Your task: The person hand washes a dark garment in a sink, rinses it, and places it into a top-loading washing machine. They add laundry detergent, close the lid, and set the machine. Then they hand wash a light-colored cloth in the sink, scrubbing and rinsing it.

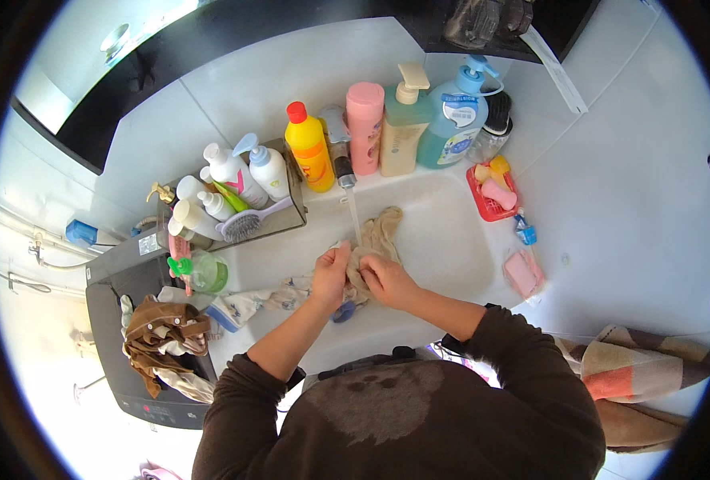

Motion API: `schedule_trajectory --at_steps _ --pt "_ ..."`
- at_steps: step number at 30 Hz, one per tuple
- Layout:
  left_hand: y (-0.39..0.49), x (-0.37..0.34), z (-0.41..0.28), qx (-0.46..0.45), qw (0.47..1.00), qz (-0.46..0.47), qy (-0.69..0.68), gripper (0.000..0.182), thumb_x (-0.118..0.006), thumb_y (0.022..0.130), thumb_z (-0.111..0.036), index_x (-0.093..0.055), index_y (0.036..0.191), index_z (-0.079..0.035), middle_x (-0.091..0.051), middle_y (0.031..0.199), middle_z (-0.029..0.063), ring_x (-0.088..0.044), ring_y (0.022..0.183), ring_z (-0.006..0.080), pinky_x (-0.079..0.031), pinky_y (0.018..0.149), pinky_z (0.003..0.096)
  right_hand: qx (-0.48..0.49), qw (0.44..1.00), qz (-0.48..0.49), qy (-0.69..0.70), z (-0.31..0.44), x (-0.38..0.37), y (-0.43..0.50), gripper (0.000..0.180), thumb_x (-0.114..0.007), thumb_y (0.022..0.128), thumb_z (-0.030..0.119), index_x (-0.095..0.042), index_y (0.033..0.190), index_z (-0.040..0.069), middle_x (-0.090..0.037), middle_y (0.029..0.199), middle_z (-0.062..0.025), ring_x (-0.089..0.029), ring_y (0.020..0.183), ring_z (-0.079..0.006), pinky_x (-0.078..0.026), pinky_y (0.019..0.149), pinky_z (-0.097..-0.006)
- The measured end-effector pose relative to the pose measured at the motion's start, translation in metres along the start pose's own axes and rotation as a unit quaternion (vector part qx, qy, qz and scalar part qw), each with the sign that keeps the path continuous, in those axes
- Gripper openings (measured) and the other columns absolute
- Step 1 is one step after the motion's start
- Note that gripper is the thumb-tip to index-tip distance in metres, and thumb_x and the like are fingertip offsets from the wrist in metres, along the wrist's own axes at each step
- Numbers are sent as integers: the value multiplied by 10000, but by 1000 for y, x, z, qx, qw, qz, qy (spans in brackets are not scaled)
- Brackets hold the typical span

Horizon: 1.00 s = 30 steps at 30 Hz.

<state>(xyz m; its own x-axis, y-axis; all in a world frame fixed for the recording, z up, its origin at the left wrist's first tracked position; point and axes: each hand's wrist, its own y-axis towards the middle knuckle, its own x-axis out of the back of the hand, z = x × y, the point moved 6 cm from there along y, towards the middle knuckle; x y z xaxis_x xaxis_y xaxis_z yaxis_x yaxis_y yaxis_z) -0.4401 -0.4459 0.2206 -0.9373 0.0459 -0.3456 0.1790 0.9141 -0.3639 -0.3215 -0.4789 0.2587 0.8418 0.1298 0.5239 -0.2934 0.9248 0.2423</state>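
Observation:
Both hands are over a white washbasin, close together under the running tap. My left hand grips one side of a wet beige cloth, its fingers closed. My right hand is closed on the same cloth, just to the right. Part of the cloth trails up the basin behind the hands, and water falls onto or just beside it. A white patterned cloth with a blue edge lies over the basin's left side, running to beneath my left forearm.
Bottles, including a yellow one with a red cap, line the back ledge. A red soap dish and a pink soap bar sit at the right. To the left are a green-topped pump bottle and brown clothes on a dark washing machine.

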Motion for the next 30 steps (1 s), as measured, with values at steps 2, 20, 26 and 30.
schedule_trajectory --at_steps 2,20,26,30 --pt "-5 -2 -9 -72 992 -17 101 286 -558 883 -247 -497 670 -67 -501 553 -12 -435 438 55 -326 362 220 -23 992 72 -104 -2 -14 1 162 -525 794 108 -519 938 33 -570 840 -171 -584 749 -329 -468 646 -413" --pt "-15 -37 32 -248 828 226 449 529 -571 826 -157 -359 1266 46 -443 1250 210 -490 1100 339 -410 886 404 -166 973 30 157 -40 47 -12 116 -585 759 54 -611 840 -25 -623 761 -131 -600 644 -191 -470 603 -288" --pt "0 -43 27 -156 778 197 575 366 -466 843 -114 -441 1190 -3 -579 989 229 -543 941 387 -439 795 448 -177 944 255 -107 -51 50 -23 257 -496 815 212 -597 881 -15 -616 825 -204 -596 720 -333 -464 669 -386" --pt "-7 -41 17 -195 729 172 633 353 -480 816 -88 -476 1166 -42 -600 931 194 -564 890 369 -458 755 446 -141 919 362 -61 -56 31 -29 222 -497 803 173 -598 860 -16 -614 830 -178 -577 733 -293 -456 681 -365"
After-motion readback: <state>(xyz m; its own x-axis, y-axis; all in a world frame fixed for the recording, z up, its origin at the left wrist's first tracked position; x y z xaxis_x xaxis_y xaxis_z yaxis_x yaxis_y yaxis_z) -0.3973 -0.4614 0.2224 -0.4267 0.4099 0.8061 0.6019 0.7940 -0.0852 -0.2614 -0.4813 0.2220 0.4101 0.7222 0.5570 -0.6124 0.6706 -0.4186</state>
